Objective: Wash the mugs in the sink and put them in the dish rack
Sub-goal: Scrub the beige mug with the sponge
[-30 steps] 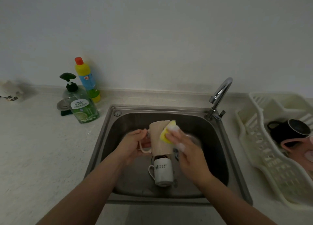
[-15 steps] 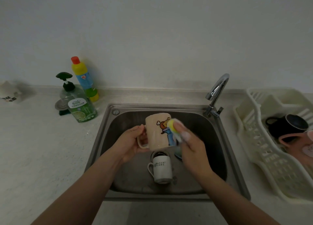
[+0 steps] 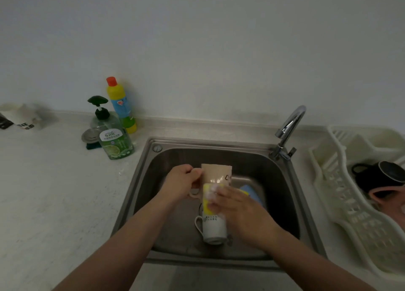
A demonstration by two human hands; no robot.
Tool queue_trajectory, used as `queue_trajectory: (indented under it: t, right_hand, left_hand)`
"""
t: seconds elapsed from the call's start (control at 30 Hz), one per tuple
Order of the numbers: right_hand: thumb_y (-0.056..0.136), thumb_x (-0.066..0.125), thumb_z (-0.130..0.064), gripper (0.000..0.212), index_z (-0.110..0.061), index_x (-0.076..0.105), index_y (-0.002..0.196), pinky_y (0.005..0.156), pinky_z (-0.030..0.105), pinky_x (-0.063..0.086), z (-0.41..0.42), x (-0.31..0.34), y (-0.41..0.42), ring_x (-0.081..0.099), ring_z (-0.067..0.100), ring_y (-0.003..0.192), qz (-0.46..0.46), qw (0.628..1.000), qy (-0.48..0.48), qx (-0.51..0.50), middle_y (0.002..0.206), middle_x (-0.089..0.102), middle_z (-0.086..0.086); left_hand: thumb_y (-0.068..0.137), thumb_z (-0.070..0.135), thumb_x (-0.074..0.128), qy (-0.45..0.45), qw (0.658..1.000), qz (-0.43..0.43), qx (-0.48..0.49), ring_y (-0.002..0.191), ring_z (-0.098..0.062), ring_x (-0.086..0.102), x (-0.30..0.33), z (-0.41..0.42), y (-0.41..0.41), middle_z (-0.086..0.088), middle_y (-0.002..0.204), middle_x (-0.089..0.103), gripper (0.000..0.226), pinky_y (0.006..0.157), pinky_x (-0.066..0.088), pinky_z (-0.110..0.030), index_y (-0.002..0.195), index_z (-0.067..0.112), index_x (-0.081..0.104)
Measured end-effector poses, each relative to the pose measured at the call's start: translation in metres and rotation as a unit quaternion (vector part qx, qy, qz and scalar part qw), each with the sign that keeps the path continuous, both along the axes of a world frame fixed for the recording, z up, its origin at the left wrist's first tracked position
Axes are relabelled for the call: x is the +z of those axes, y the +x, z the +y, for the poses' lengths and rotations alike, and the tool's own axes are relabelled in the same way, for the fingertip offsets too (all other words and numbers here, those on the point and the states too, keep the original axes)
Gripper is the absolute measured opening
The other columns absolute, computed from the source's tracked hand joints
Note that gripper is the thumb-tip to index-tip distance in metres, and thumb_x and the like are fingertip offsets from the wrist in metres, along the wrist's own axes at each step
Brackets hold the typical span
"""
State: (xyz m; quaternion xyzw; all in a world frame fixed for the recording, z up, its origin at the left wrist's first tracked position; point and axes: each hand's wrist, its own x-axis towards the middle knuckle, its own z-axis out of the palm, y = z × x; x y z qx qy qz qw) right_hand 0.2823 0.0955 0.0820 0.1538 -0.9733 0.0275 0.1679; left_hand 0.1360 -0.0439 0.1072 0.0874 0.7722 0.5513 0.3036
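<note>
Over the steel sink (image 3: pixel 304 205) my left hand (image 3: pixel 182 182) grips the handle of a beige cartoon mug (image 3: pixel 215 173), bottom turned away from me. My right hand (image 3: pixel 236 207) holds a yellow sponge (image 3: pixel 208 199) against the mug's near side; foam sits on the fingers. A white mug (image 3: pixel 213 230) with black lettering lies in the basin below. The cream dish rack (image 3: pixel 341 200) at the right holds a black mug (image 3: pixel 381 177) and a pink mug (image 3: pixel 392 197).
A chrome tap (image 3: pixel 289 126) rises at the sink's back right corner. A green pump soap bottle (image 3: pixel 114 135), a yellow and blue cleaner bottle (image 3: pixel 120 106) and a metal sink plug (image 3: pixel 91 136) stand on the counter left of the sink. Something blue (image 3: pixel 251 192) lies in the basin.
The beige mug has been tipped so its bottom faces away. My right hand has slid the sponge from the mug's right side down onto its near side.
</note>
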Motion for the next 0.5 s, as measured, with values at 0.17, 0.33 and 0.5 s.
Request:
queue_trajectory:
  t: [0.17,0.33,0.5]
  right_hand:
    - [0.041,0.093,-0.007,0.079,-0.010,0.068,0.116,0.092,0.047,0.052,-0.005,0.020,-0.023,0.061,0.030,0.116,-0.022,0.995,-0.036,-0.092,0.127,0.063,0.012]
    - [0.046,0.093,-0.012,0.085,-0.020,0.062,0.125,0.113,0.036,0.032,-0.007,0.000,-0.010,0.045,0.020,0.132,-0.011,0.997,-0.035,-0.069,0.133,0.059,0.002]
    - [0.070,0.075,0.003,0.075,-0.018,0.047,0.136,0.111,0.037,0.036,-0.010,-0.011,0.002,0.036,0.022,0.140,0.022,0.988,-0.140,-0.061,0.148,0.042,0.000]
  left_hand:
    - [0.097,0.024,0.058,-0.006,1.000,0.003,-0.001,0.082,-0.030,0.067,0.000,0.001,0.003,-0.014,0.080,0.064,0.024,0.073,0.058,-0.059,0.083,0.005,0.061]
    - [0.099,0.024,0.055,0.004,1.000,-0.014,0.006,0.088,-0.033,0.070,-0.010,-0.004,-0.001,-0.020,0.092,0.069,0.028,0.077,0.059,-0.054,0.092,-0.002,0.063]
    - [0.101,0.018,0.051,0.099,0.989,-0.111,0.016,0.069,-0.020,0.070,-0.012,-0.009,-0.008,-0.011,0.081,0.068,0.020,0.056,0.058,-0.037,0.088,0.006,0.060]
